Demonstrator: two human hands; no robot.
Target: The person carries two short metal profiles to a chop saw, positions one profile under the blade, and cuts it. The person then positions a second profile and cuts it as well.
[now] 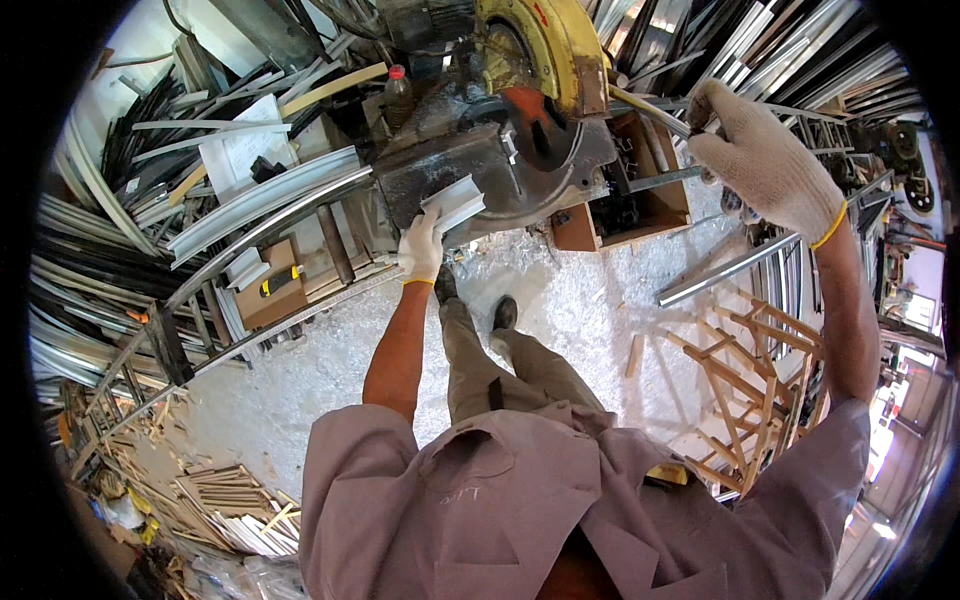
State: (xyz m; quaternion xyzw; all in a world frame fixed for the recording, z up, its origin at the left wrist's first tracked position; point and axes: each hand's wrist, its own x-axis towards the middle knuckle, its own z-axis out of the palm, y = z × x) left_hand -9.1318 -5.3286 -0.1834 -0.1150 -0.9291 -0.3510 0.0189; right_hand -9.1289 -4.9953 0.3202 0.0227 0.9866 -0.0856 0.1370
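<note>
My left hand (420, 248), in a white knit glove, grips a short silver metal profile (459, 206) at the front edge of the dark saw table (430, 170). The yellow guard (575, 50) of a cut-off saw stands over that table, its blade mostly hidden. To the right, my gloved right hand (765, 165) is raised, fingers closed round the outer end of the saw's long handle (648, 108). A longer channel-shaped profile (265, 205) rests on the rail support left of the saw, apart from the short piece.
A bottle with a red cap (398, 95) stands behind the table. An open cardboard box (640, 225) sits below the saw's right side. A yellow-and-black tool (281, 281) lies on cardboard at left. Wooden frames (745, 370) stand at right; metal strips (90, 310) crowd the left.
</note>
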